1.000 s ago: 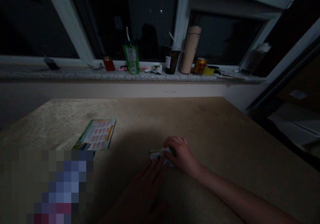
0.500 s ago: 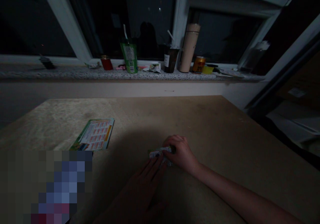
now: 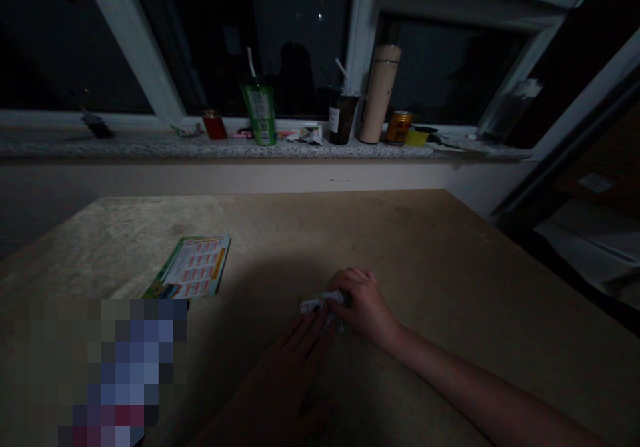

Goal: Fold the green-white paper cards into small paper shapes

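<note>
- Printed piece, possibly a wrapper in this dim light, lies on the tabletop at the lower centre of the frame.
- Right hand: fingers curled, thumb and fingers closed on its right end.
- Left hand: outstretched and nearly flat, fingertips resting on its near edge, gripping nothing.
- Green-edged card: left of centre.
- Green cup, dark cup, tall flask: upright on the windowsill, upper centre.

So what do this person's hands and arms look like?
The right hand is ungloved, and no sleeve, watch or bracelet shows along the right forearm. The left hand also looks gloveless, but is too shadowed to tell about rings or a sleeve.
</note>
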Demonstrator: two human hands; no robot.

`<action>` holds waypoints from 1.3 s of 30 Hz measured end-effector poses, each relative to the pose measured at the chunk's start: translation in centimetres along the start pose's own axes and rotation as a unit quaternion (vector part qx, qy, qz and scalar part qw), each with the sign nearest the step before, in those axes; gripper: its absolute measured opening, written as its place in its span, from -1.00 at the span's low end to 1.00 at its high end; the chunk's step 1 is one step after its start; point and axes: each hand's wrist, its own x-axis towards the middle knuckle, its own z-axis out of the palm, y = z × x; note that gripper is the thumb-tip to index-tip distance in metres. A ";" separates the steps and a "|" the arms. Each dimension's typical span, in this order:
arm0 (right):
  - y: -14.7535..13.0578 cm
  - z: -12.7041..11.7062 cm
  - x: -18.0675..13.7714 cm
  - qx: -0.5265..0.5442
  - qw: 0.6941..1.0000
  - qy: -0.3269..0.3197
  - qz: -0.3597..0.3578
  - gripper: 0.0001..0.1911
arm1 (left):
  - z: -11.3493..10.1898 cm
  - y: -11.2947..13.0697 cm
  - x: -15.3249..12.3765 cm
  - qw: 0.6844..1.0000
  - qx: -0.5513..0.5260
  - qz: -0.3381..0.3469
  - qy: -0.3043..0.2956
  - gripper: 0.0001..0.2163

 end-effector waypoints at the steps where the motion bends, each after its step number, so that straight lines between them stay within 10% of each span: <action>1: 0.0 0.0 0.0 -0.002 1.000 -0.001 0.002 -0.91 | 0.0 0.0 0.0 1.000 0.002 -0.002 -0.003 -0.19; 12: -1.7 -4.4 -3.5 -0.030 0.981 -0.123 -0.149 -0.46 | 0.3 -0.4 -0.2 1.000 0.014 0.013 0.015 -0.14; 19: -2.1 -5.7 -6.8 -0.033 0.958 -0.267 -0.103 -0.12 | -0.1 0.1 -0.2 1.000 0.024 0.008 0.008 -0.11; 39: -2.0 -5.6 -7.1 0.013 0.969 -0.233 -0.080 -0.15 | 0.8 1.0 -1.2 0.998 0.035 0.004 0.047 -0.13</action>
